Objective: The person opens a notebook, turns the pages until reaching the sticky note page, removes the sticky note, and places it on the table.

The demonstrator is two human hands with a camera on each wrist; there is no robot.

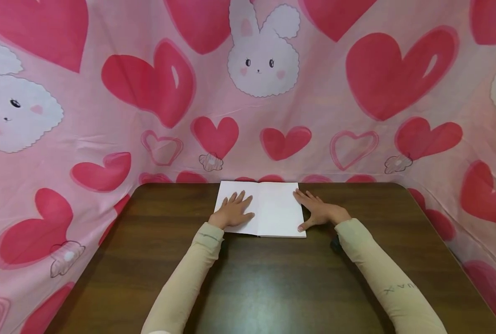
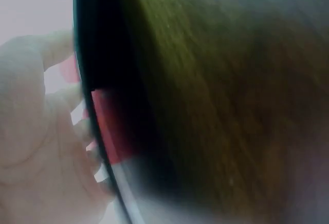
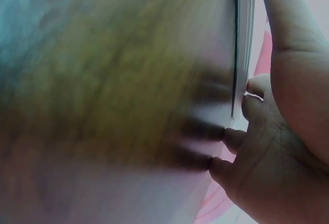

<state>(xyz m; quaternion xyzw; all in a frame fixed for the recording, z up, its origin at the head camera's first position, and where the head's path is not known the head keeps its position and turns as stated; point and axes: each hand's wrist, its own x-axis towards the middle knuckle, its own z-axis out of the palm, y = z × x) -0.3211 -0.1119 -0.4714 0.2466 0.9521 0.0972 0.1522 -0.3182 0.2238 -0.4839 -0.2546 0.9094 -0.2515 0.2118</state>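
Observation:
An open white book (image 1: 273, 208) with blank pages lies flat at the far middle of the dark wooden table (image 1: 273, 287). My left hand (image 1: 232, 211) rests flat on its left page, fingers straight and spread. My right hand (image 1: 319, 211) lies flat at the book's right edge, thumb at the near right corner. In the right wrist view, blurred, the hand (image 3: 267, 147) touches the stacked page edges (image 3: 244, 44). In the left wrist view the palm (image 2: 36, 147) shows beside the dark table edge (image 2: 97, 80).
A pink cloth (image 1: 248, 93) printed with red hearts and white bunnies hangs close behind and on both sides of the table. A small dark object (image 1: 335, 243) peeks out under my right forearm. The near half of the tabletop shows bare wood.

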